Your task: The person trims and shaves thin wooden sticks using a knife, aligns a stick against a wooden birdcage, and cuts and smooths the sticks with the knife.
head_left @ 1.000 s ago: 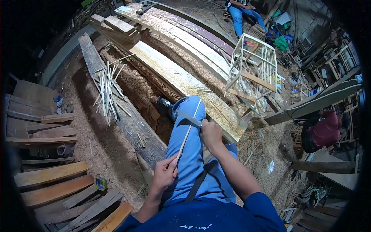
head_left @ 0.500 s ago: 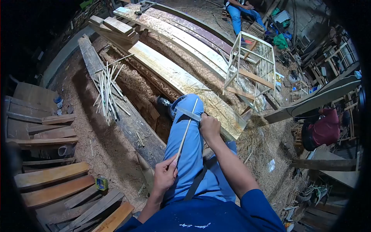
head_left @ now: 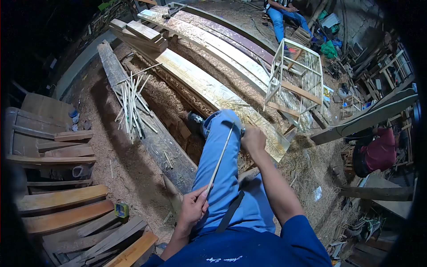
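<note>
My left hand [head_left: 194, 207], near my hip, pinches the lower end of a thin bamboo stick [head_left: 220, 156]. The stick slants up along my thigh toward the knee. Closed around the handle of a knife [head_left: 232, 116], my right hand [head_left: 254, 139] sits just right of the knee. The blade is smeared by motion and lies across the stick's far end; most of the handle is hidden in my fist. To the left, a bundle of pale thin sticks [head_left: 129, 103] rests on a weathered plank [head_left: 153, 146].
A wooden cage [head_left: 297, 82] stands on the right end of a light plank [head_left: 191, 82] strewn with shavings. Stacked boards [head_left: 66, 198] and a yellow tape measure [head_left: 121, 210] lie at left. One person [head_left: 284, 18] sits at the back; another [head_left: 378, 153] is at right.
The knife has slid along the stick to its far tip, and my right hand has shifted a little to the right. My left hand still pinches the stick. The whole view has shifted slightly.
</note>
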`<move>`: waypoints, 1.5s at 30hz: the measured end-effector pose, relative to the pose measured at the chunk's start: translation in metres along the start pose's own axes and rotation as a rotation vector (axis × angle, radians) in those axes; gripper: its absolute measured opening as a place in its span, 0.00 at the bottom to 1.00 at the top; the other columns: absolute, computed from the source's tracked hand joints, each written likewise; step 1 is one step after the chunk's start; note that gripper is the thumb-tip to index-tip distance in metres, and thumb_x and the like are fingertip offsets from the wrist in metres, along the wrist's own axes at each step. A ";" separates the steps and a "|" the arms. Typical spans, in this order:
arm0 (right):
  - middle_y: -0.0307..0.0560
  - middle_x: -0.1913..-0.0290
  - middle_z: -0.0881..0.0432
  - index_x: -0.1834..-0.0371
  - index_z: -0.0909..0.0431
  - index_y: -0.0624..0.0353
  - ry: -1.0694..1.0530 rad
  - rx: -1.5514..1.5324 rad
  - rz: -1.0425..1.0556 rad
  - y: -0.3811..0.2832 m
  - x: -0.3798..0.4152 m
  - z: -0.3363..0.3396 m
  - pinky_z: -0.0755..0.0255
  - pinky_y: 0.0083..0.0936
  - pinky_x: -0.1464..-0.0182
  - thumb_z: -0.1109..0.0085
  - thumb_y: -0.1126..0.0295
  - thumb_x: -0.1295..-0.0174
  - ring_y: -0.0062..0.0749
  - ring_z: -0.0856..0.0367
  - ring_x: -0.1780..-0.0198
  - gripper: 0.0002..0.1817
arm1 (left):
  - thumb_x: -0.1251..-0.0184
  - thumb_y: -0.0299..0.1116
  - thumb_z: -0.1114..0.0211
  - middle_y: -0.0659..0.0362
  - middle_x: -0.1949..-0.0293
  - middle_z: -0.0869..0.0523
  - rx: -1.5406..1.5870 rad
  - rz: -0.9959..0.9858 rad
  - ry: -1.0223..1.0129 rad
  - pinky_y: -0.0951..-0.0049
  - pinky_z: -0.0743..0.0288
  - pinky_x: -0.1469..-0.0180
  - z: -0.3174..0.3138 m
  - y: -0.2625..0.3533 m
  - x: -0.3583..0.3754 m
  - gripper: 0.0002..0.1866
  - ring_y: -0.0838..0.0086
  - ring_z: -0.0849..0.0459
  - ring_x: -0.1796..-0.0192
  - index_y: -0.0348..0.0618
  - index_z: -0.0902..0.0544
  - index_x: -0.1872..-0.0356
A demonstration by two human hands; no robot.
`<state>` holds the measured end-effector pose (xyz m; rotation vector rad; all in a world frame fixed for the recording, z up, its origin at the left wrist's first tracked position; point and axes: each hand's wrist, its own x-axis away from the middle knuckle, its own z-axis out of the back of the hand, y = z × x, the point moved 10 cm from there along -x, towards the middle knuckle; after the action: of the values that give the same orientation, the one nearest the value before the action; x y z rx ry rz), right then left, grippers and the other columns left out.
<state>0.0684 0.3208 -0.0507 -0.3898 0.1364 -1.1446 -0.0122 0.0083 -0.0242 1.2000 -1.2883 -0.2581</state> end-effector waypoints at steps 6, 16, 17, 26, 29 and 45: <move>0.60 0.73 0.16 0.68 0.22 0.59 -0.039 0.062 0.265 -0.047 0.073 -0.002 0.22 0.52 0.65 0.40 0.72 0.48 0.58 0.15 0.67 0.06 | 0.19 0.37 0.46 0.69 0.86 0.30 -0.011 -0.034 -0.051 0.84 0.44 0.87 -0.008 0.014 -0.017 0.19 0.88 0.37 0.88 0.37 0.21 0.37; 0.61 0.68 0.14 0.69 0.19 0.62 -0.017 0.051 0.082 -0.008 0.038 -0.013 0.20 0.51 0.63 0.40 0.75 0.46 0.57 0.13 0.65 0.04 | 0.19 0.38 0.46 0.69 0.86 0.31 -0.042 -0.013 -0.057 0.83 0.44 0.87 -0.004 0.004 -0.018 0.20 0.87 0.37 0.88 0.37 0.21 0.37; 0.61 0.68 0.14 0.69 0.19 0.62 -0.021 0.049 0.084 -0.003 0.026 -0.014 0.20 0.51 0.63 0.40 0.75 0.46 0.57 0.13 0.65 0.04 | 0.19 0.38 0.46 0.69 0.87 0.31 -0.007 -0.001 -0.069 0.83 0.44 0.87 -0.004 0.001 -0.016 0.19 0.87 0.37 0.89 0.38 0.21 0.37; 0.62 0.69 0.15 0.67 0.18 0.61 -0.020 -0.003 0.064 -0.011 0.023 0.007 0.20 0.51 0.60 0.37 0.73 0.47 0.59 0.14 0.63 0.06 | 0.18 0.37 0.48 0.68 0.87 0.33 0.099 0.047 -0.102 0.83 0.45 0.88 -0.008 0.004 -0.017 0.19 0.87 0.39 0.90 0.38 0.22 0.37; 0.60 0.70 0.15 0.66 0.22 0.60 -0.082 -0.006 0.228 -0.037 0.061 -0.003 0.21 0.51 0.62 0.35 0.72 0.48 0.59 0.14 0.64 0.08 | 0.18 0.37 0.49 0.68 0.87 0.33 0.100 0.063 -0.110 0.83 0.45 0.89 -0.009 0.005 -0.021 0.19 0.87 0.39 0.90 0.38 0.22 0.37; 0.61 0.71 0.15 0.70 0.21 0.62 0.067 0.040 0.053 0.013 0.020 -0.007 0.21 0.51 0.63 0.36 0.73 0.48 0.59 0.14 0.67 0.05 | 0.17 0.38 0.53 0.67 0.87 0.33 0.127 0.077 -0.175 0.83 0.45 0.89 -0.016 0.003 -0.018 0.20 0.86 0.39 0.91 0.36 0.23 0.37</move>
<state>0.0857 0.3058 -0.0598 -0.3105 0.1814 -1.1073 -0.0065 0.0309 -0.0294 1.2529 -1.5187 -0.2313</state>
